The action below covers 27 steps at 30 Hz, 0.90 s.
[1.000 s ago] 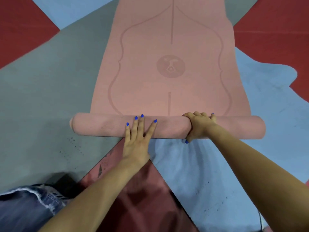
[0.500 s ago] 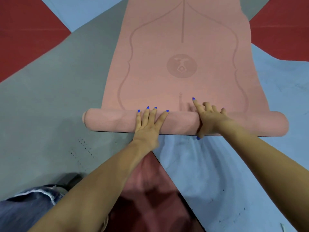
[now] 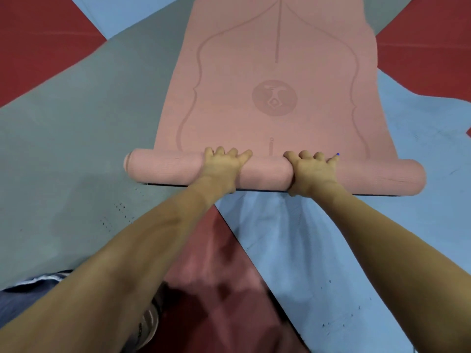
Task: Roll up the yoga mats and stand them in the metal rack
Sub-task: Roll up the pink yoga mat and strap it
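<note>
A pink yoga mat [image 3: 275, 72] lies on the floor and stretches away from me, printed with a round emblem and curved lines. Its near end is wound into a thick roll [image 3: 165, 169] lying crosswise. My left hand [image 3: 224, 166] grips the roll left of its middle, fingers curled over the top. My right hand [image 3: 313, 171] grips it just right of the middle in the same way, thumb tucked under the near side. The metal rack is not in view.
The floor is padded in grey [image 3: 76, 128], light blue [image 3: 318, 238] and red [image 3: 38, 42] panels. My knee in blue denim [image 3: 23, 296] and a shoe [image 3: 150, 324] show at the bottom left.
The roll has moved away from me and grown thicker. Both hands went from flat, straight fingers on the roll to fingers curled over its top.
</note>
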Available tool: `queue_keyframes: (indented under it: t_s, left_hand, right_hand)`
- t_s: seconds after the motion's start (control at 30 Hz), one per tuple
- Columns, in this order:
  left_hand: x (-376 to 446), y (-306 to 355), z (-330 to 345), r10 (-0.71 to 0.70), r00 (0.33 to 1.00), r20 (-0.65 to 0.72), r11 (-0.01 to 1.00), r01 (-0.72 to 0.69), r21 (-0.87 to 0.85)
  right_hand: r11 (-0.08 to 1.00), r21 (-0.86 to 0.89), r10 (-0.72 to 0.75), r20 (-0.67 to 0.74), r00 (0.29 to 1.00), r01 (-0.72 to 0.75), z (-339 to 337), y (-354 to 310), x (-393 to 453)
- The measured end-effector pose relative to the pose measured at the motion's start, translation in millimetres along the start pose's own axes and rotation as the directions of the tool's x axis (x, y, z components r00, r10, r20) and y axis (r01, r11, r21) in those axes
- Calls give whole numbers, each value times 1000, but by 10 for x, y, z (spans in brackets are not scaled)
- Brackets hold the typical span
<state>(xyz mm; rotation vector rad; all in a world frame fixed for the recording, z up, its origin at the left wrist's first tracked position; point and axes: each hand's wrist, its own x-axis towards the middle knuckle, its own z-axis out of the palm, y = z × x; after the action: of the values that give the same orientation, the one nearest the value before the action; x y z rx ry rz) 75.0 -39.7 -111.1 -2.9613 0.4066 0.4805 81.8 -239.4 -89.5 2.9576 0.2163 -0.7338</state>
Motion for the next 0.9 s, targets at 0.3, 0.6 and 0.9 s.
queue_keyframes:
  t_s: [0.3, 0.6, 0.9]
  left_hand:
    - [-631, 165, 58, 23, 994, 105, 1000, -25, 14]
    - [-1588, 438, 247, 69, 969, 239, 994, -46, -100]
    - [-2495, 769, 554, 28, 964, 265, 989, 12, -147]
  right_hand:
    - [1000, -16, 1, 91, 996, 0, 202, -123, -587]
    - [1000, -28, 5, 213, 977, 1, 515, -273, -1527]
    - [999, -53, 16, 190, 982, -6, 901, -414, -2383]
